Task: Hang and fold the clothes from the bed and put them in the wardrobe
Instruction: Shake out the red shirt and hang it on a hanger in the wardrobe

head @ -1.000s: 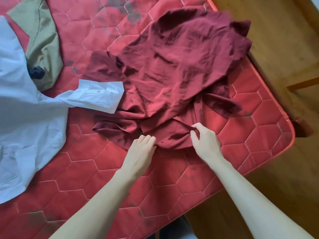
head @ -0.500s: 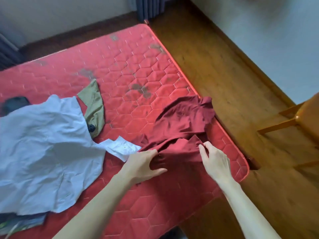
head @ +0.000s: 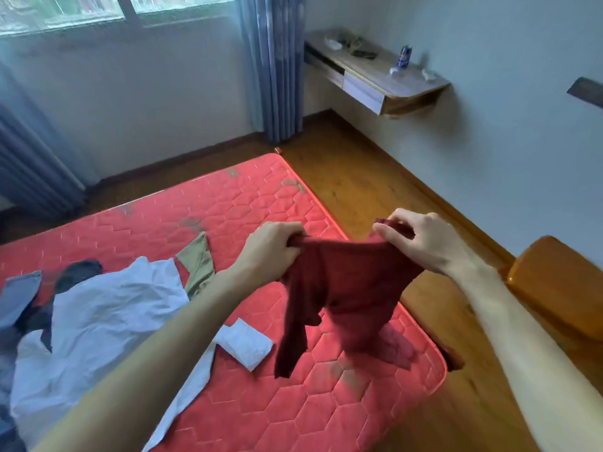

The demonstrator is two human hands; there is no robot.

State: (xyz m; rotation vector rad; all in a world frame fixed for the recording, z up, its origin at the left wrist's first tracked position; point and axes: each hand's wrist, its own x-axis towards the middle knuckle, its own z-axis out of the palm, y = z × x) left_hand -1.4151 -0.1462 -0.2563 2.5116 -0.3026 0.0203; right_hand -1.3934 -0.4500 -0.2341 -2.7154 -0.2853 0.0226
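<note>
Fingers (head: pixel 287 238) on the left hand (head: pixel 267 252) and right hand (head: pixel 421 243) are both curled tight on the top edge of the dark red shirt (head: pixel 342 288), held up over the bed (head: pixel 254 203). So basically just starting: nothing hung or folded. Further back the white shirt (head: pixel 98 321), olive garment (head: pixel 199 265) and dark clothes (head: pixel 75 272) are waiting on the mattress. No wardrobe in view.

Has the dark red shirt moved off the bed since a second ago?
Yes. The dark red shirt has gone up: both hands now hold it hanging above the red mattress, where it lay spread before.
</note>
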